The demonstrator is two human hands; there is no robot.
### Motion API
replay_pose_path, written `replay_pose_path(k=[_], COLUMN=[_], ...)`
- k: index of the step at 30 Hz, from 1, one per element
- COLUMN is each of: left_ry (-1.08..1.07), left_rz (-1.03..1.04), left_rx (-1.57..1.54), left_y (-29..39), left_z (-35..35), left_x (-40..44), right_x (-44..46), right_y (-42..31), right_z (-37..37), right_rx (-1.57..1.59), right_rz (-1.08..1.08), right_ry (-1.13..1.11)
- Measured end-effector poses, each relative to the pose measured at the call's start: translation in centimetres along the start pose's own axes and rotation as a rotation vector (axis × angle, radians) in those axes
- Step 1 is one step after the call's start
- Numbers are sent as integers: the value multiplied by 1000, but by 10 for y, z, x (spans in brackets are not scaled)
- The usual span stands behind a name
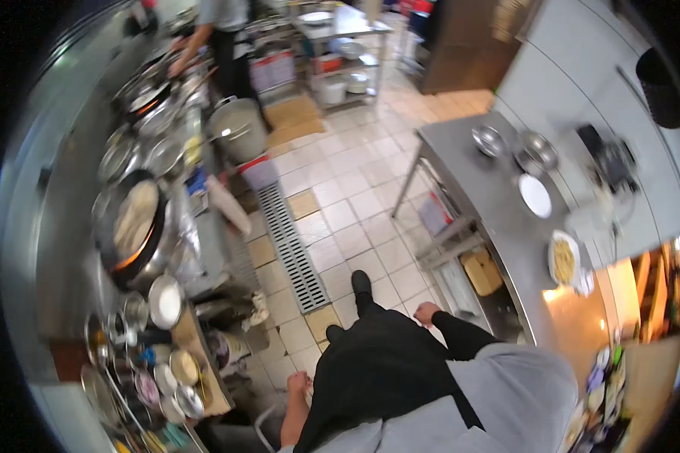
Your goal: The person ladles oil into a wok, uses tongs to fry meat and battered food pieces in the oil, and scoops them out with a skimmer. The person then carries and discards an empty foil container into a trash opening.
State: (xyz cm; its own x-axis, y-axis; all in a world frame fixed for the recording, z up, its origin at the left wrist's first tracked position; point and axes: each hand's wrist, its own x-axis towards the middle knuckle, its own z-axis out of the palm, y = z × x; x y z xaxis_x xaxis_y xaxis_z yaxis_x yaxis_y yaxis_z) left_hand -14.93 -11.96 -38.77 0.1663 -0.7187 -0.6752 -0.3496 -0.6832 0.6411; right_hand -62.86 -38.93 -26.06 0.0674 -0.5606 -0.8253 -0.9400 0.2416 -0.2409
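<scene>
Black-aproned and grey-shirted, standing on pale floor tiles (355, 215), with one dark shoe (361, 284) ahead of the other. Holding left hand (300, 381) low beside the apron; holding right hand (426, 313) a little further forward. Reading both as curled, seeing nothing in either; not telling, at this blur, a clench from a loose curl. Probably carrying both close in to suit the narrow aisle.

Finding nearest surfaces on either side: leftward, a wooden board (217, 392) bearing a tan bowl (184, 368) among other crowded vessels, apparently grouped within reach of the stove; rightward, a stainless worktable (499, 196), near the right hand. Noting on it a white tub of pale strips (564, 260), then a white plate (536, 196), then a steel bowl (489, 141), perhaps spread out for easy picking up.

Moving outward: observing a drain grate (291, 245) set in the floor, presumably for catching stove-side spills; a wok (107, 219) of pale food seated over an orange glow, likely heating; a two-handled stockpot (238, 132) beyond. Glimpsing, farther off, a co-worker's hand (176, 68) reaching among pans.
</scene>
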Motion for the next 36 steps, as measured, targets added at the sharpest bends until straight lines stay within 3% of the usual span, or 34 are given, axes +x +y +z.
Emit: replay_pose_path(k=[2, 5, 9, 15, 19, 23, 27, 31, 34, 36], left_ry=[-51, -104, -17, 91, 2, 22, -11, 14, -40, -68], left_rz=[129, 221, 205, 366, 271, 165, -159, 191, 241, 296], left_rx=[427, 713, 657, 751, -7, -286, -604, -52, 398, 702], left_y=[-5, -9, -3, 11, 56, 66, 35, 28, 18, 26], left_z=[-5, -8, -7, -15, -30, -27, -19, -24, -27, -19], left_x=[-2, 3, 8, 27, 8, 7, 32, 16, 25, 39], right_x=[-2, -6, -7, -17, -15, -16, -17, -14, -2, 8], right_y=[2, 1, -12, -24, -17, -10, -6, -4, 1, 4], right_z=[-1, 3, -2, -15, -14, -10, -10, -13, -23, -24], right_rx=[-135, -11, 79, 216, 211, 198, 187, 232, 66, 121], right_rz=[-28, 14, 43, 81, 85, 99, 108, 92, 59, 85], right_ry=[-80, -5, 36, 97, 100, 79, 29, 66, 63, 133])
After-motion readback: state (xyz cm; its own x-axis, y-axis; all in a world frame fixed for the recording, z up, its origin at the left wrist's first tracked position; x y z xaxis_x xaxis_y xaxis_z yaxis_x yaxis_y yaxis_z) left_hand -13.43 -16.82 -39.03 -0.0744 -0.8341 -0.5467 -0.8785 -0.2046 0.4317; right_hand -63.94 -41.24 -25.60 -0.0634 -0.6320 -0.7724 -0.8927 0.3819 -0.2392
